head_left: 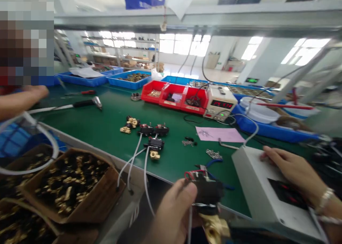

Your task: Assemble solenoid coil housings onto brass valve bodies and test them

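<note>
Holding the black-and-brass valve unit (208,194) over the near edge of the counter (101,130) in a closed left-hand grip (175,212), resting the right hand (296,169), part-open and unladen, on the white box (255,176), and possibly risking a drop through one-handed support.

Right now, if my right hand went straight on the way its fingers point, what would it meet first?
Your right hand would probably meet the white cable by the grey box first, with the pink paper beyond it, though depth is hard to judge.
</note>
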A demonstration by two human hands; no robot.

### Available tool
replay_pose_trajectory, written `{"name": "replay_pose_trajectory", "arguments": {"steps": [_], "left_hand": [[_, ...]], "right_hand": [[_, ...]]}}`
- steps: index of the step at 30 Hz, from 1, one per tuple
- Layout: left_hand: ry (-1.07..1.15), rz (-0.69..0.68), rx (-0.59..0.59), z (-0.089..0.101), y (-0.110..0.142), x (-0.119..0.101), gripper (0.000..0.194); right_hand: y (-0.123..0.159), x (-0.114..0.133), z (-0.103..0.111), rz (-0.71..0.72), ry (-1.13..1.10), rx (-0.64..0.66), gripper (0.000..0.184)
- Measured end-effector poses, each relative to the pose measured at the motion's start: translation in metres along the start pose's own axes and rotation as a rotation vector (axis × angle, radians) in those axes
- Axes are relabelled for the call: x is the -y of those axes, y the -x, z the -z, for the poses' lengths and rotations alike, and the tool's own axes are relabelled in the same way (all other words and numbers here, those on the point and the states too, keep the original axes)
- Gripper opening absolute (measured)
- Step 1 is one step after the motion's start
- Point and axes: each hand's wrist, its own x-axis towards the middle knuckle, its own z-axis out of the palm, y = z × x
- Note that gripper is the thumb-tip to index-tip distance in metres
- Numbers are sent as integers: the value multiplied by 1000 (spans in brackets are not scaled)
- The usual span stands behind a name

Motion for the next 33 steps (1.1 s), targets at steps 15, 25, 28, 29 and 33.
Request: {"name": "replay_pose_trajectory", "arguments": {"steps": [15,25,28,29,33], "left_hand": [[-35,110,-224,-4,12,-1,48],[-19,95,-181,-4,17,-3,45],[-12,76,-171,-3,17,-2,46],[-10,79,-169,-3,16,-2,45],[8,105,-153,-4,12,-2,41]], "right_hand": [[-4,-6,2,-67,-206,111,80],[-4,-9,-1,-69,-248,105,78],[-4,-9,-1,-73,-248,104,77],[-4,-9,-1,-74,-248,104,77],[-5,-11,-3,-74,-254,101,76]]}}
